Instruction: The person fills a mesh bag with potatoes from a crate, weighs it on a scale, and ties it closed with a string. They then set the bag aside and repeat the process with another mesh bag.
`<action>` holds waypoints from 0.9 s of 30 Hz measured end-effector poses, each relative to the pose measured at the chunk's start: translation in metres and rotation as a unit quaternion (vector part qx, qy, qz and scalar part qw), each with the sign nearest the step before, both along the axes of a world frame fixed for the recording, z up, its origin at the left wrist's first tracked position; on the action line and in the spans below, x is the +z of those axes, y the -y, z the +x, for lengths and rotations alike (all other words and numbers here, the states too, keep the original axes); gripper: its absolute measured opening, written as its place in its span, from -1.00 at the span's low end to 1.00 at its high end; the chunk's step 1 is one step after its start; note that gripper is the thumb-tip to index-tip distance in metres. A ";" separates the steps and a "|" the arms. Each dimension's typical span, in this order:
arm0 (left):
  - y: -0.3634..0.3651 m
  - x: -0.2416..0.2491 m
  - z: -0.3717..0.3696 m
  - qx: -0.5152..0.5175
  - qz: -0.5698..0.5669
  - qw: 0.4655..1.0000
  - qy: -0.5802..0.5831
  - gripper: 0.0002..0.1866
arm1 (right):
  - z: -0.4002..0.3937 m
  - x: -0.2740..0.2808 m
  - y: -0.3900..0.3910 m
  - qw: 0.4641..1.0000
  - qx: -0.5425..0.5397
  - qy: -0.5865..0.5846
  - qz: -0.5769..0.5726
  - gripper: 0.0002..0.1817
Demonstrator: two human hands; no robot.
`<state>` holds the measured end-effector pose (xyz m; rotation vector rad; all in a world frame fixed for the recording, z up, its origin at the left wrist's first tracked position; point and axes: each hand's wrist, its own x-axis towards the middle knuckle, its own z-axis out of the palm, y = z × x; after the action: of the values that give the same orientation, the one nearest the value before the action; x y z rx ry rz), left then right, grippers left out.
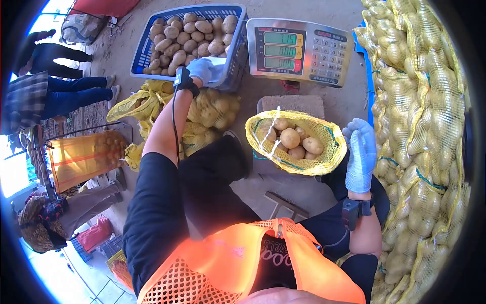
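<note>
My left hand (201,71), in a pale blue glove, is at the near rim of a blue plastic basket (137,61) piled with potatoes (190,38). Its fingers are curled against a pale, flat-topped piece (217,61), whose kind I cannot make out. My right hand (361,152), gloved the same way, is just right of a yellow mesh bag (329,144), fingers stretched out and nothing visible in them. The bag's mouth gapes upward, with several potatoes (291,138) inside and a white drawstring (275,134) across its left side.
A digital scale display (298,50) stands beyond the mesh bag. Filled potato sacks (430,126) are stacked along the right. More yellow net bags (210,109) lie beneath my left arm. A small stool (283,202) is between my legs. Other people (66,99) stand at the left.
</note>
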<state>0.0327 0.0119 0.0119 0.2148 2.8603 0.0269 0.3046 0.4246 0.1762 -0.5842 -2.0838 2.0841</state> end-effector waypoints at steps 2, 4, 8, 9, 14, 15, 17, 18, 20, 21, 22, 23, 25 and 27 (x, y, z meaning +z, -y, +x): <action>-0.003 0.005 0.006 0.017 0.017 0.998 -0.056 -0.69 | 0.001 0.000 0.002 1.000 0.001 0.010 0.000 -0.69; 0.006 -0.003 0.011 0.031 0.051 0.997 -0.048 -0.67 | 0.002 -0.002 0.003 1.000 0.004 0.019 0.001 -0.70; -0.014 0.040 0.033 0.037 0.095 0.995 -0.007 -0.62 | 0.002 -0.003 0.006 0.999 0.019 0.032 0.028 -0.68; -0.014 0.038 0.035 0.035 0.097 0.995 -0.007 -0.62 | 0.002 -0.002 0.009 0.998 0.029 0.031 0.040 -0.67; 0.004 0.009 0.036 -0.057 0.083 0.993 -0.058 -0.63 | 0.003 -0.008 0.007 0.996 0.069 -0.034 0.052 -0.79; 0.005 0.013 0.037 -0.059 0.082 0.993 -0.059 -0.63 | 0.004 -0.010 0.007 0.996 0.066 -0.035 0.051 -0.79; 0.003 0.025 0.040 0.057 0.132 0.978 -0.154 -0.66 | 0.005 -0.012 0.008 0.987 0.092 -0.065 0.115 -0.70; -0.001 0.032 0.044 0.081 0.153 0.958 -0.227 -0.70 | 0.007 -0.007 0.014 0.996 0.061 -0.035 0.056 -0.52; -0.026 0.067 0.055 0.098 0.204 0.928 -0.297 -0.74 | 0.010 -0.006 0.014 0.997 0.061 -0.001 0.053 -0.44; -0.048 0.096 0.067 0.120 0.253 0.889 -0.362 -0.73 | 0.012 -0.008 0.012 0.996 0.065 0.035 0.049 -0.36; -0.071 0.118 0.079 0.087 0.326 0.862 -0.377 -0.73 | 0.012 -0.010 0.010 0.993 0.077 0.058 0.068 -0.28; -0.095 0.144 0.095 0.056 0.397 0.829 -0.389 -0.71 | 0.012 -0.023 0.010 0.997 0.067 0.036 0.026 -0.44; -0.160 0.207 0.151 -0.166 0.414 0.757 -0.477 -0.76 | 0.014 -0.010 0.010 0.987 0.108 0.089 -0.080 -0.67; -0.190 0.211 0.198 -0.323 0.418 0.770 -0.359 -0.83 | 0.017 -0.019 0.012 0.985 0.097 0.076 -0.124 -0.76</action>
<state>0.2310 0.2021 0.2230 1.6833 3.0118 1.3466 0.3217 0.4126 0.1569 -0.6118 -2.0469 2.5069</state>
